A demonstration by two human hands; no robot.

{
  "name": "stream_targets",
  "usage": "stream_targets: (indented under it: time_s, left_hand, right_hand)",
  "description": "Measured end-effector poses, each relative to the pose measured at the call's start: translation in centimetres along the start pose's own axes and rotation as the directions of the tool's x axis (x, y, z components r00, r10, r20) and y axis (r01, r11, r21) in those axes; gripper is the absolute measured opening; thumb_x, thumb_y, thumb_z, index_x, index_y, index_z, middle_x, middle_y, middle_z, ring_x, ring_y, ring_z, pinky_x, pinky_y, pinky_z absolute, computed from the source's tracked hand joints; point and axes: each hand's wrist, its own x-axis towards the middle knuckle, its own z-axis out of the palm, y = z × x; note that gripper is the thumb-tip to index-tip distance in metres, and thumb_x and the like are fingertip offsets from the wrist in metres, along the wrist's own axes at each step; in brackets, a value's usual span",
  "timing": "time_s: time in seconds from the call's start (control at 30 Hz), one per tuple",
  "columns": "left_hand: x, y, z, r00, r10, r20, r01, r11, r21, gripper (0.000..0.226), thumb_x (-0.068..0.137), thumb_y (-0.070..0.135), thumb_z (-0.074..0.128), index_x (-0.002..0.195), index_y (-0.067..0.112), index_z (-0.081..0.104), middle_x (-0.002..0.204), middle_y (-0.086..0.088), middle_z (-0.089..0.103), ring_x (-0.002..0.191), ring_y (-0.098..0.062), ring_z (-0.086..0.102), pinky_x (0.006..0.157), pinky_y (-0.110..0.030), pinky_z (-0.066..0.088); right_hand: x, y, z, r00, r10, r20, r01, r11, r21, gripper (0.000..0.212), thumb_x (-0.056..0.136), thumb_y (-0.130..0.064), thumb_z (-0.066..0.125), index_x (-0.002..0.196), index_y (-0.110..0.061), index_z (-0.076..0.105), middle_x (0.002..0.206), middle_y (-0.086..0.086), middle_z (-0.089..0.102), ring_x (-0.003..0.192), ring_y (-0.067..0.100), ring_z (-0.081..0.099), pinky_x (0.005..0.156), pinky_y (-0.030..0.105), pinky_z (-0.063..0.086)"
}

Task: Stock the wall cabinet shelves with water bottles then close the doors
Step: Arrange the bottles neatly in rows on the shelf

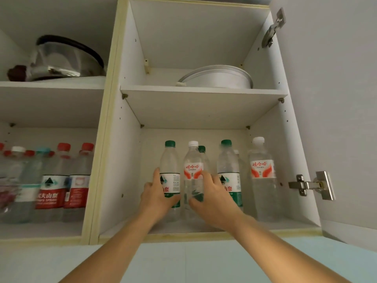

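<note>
The wall cabinet's right compartment stands open, and several water bottles stand upright on its lower shelf [126, 229]. My left hand [157, 194] grips a green-capped bottle [170, 160] at the left of the row. My right hand [214, 198] grips a white-capped bottle with a red label [192, 162] just beside it. Another green-capped bottle [228, 164] and a white-capped, red-labelled bottle [262, 172] stand further right. A third green cap [202, 149] peeks out behind.
The left compartment's lower shelf holds several red-capped bottles [61, 180]. A metal pot [65, 58] sits on the upper left shelf, a white pan [218, 77] on the upper right shelf. The open right door [336, 99] hangs on two hinges [312, 184].
</note>
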Motion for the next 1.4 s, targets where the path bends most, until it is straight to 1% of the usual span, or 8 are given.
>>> stream_targets:
  time_s: [0.13, 0.27, 0.53, 0.77, 1.0, 1.17, 1.27, 1.4]
  left_hand:
    - [0.9, -0.4, -0.9, 0.994, 0.022, 0.11, -0.019, 0.999, -0.03, 0.081, 0.077, 0.01, 0.086, 0.138, 0.027, 0.036, 0.118, 0.0, 0.064, 0.11, -0.023, 0.066, 0.092, -0.05, 0.059]
    - [1.7, -0.4, -1.8, 0.985, 0.01, 0.173, -0.016, 0.999, 0.034, 0.077, 0.081, 0.011, 0.083, 0.139, 0.023, 0.033, 0.122, -0.003, 0.063, 0.112, -0.024, 0.064, 0.098, -0.05, 0.056]
    - [3.5, -2.4, -3.1, 0.987, -0.067, 0.144, 0.041, 0.983, 0.182, 0.075, 0.085, 0.012, 0.078, 0.143, 0.02, 0.031, 0.123, -0.006, 0.062, 0.112, -0.025, 0.063, 0.098, -0.048, 0.055]
    - [5.4, -3.3, -3.4, 0.981, -0.169, 0.094, 0.13, 0.938, 0.322, 0.07, 0.088, 0.015, 0.077, 0.144, 0.012, 0.036, 0.127, -0.011, 0.062, 0.115, -0.029, 0.063, 0.1, -0.042, 0.054]
    - [4.9, -3.8, -3.3, 0.975, -0.191, 0.114, 0.128, 0.901, 0.414, 0.092, 0.099, 0.022, 0.063, 0.16, 0.011, -0.003, 0.15, -0.017, 0.045, 0.13, -0.032, 0.054, 0.109, -0.041, 0.045]
    - [4.3, -3.5, -3.6, 0.99, 0.067, 0.122, -0.133, 0.723, 0.678, 0.11, 0.085, 0.019, 0.082, 0.159, 0.012, 0.002, 0.147, -0.017, 0.033, 0.121, -0.036, 0.057, 0.102, -0.046, 0.051]
    - [4.6, -3.5, -3.7, 0.975, 0.156, 0.159, -0.216, 0.481, 0.85, 0.11, 0.082, 0.012, 0.082, 0.159, 0.008, 0.004, 0.153, -0.02, 0.024, 0.128, -0.037, 0.05, 0.105, -0.045, 0.049]
    - [5.2, -3.1, -3.9, 0.977, 0.123, 0.172, -0.179, 0.048, 0.983, 0.115, 0.086, 0.032, 0.076, 0.159, 0.001, -0.008, 0.165, -0.027, 0.001, 0.154, -0.044, 0.002, 0.125, -0.057, 0.003]
  right_hand:
    - [2.4, 0.1, 1.0, 0.978, 0.184, 0.102, -0.194, 0.976, 0.103, 0.082, 0.086, -0.027, 0.078, 0.146, -0.017, 0.025, 0.128, 0.008, 0.06, 0.107, 0.025, 0.064, 0.084, 0.032, 0.053]
    - [4.0, -0.5, 2.0, 0.955, 0.253, 0.155, -0.264, 0.963, 0.057, 0.098, 0.08, -0.028, 0.084, 0.151, -0.016, 0.017, 0.133, 0.011, 0.057, 0.12, 0.031, 0.06, 0.098, 0.044, 0.053]
    - [6.8, -2.1, 4.5, 0.924, 0.249, 0.291, -0.289, 0.952, 0.102, 0.093, 0.073, -0.023, 0.09, 0.142, -0.02, 0.027, 0.102, -0.004, 0.048, 0.099, 0.022, 0.053, 0.088, 0.047, 0.058]
    - [9.8, -2.6, 7.9, 0.911, 0.238, 0.336, -0.243, 0.97, -0.028, 0.093, 0.081, -0.022, 0.083, 0.148, -0.005, 0.021, 0.123, 0.013, 0.053, 0.111, 0.032, 0.061, 0.094, 0.045, 0.056]
    - [10.5, -2.4, 8.6, 0.875, 0.247, 0.417, -0.222, 0.969, -0.108, 0.132, 0.082, -0.02, 0.083, 0.156, -0.018, -0.025, 0.144, 0.021, 0.047, 0.12, 0.037, 0.059, 0.099, 0.05, 0.054]
    - [10.4, -1.4, 9.1, 0.936, 0.137, 0.323, -0.057, 0.968, -0.246, 0.142, 0.075, -0.022, 0.089, 0.154, -0.018, -0.03, 0.153, 0.019, 0.037, 0.13, 0.036, 0.053, 0.107, 0.052, 0.045]
    - [10.3, -1.2, 9.4, 0.97, -0.012, 0.242, 0.121, 0.89, -0.44, 0.142, 0.072, -0.031, 0.091, 0.155, -0.014, -0.023, 0.147, 0.025, 0.036, 0.127, 0.04, 0.053, 0.099, 0.052, 0.05]
    - [10.1, -1.4, 10.3, 0.974, -0.093, 0.205, 0.201, 0.769, -0.607, 0.134, 0.077, -0.035, 0.086, 0.156, -0.01, -0.02, 0.153, 0.033, 0.025, 0.141, 0.044, 0.034, 0.103, 0.053, 0.048]
